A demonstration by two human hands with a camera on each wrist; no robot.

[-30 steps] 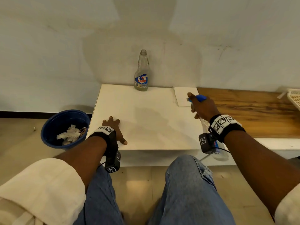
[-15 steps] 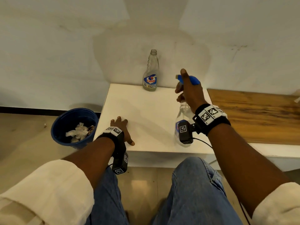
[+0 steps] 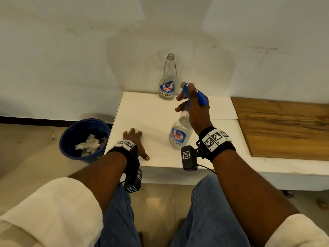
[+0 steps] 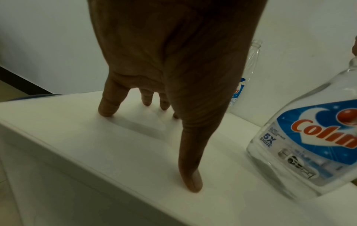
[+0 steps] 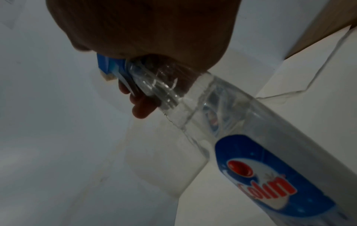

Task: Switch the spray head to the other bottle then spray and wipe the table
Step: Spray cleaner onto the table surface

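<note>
My right hand (image 3: 193,106) grips the neck of a clear Colin spray bottle (image 3: 179,135), which carries the blue spray head (image 3: 199,97). The bottle hangs tilted above the white table (image 3: 156,111), nozzle pointing away from me. The right wrist view shows the bottle (image 5: 260,146) and spray head (image 5: 108,65) under my curled fingers. A second Colin bottle (image 3: 167,81) with an open neck and no head stands at the table's back edge by the wall. My left hand (image 3: 136,141) rests on the table's near left corner with fingers (image 4: 190,172) spread and straight.
A blue bin (image 3: 83,138) with crumpled paper sits on the floor left of the table. A wooden board (image 3: 284,127) lies on the bench to the right. A white paper sheet (image 3: 224,109) lies behind my right hand. My knees are under the table's front edge.
My right hand has carried the spray bottle leftward and up from the table's right edge to above its middle. The left hand has stayed planted on the corner.
</note>
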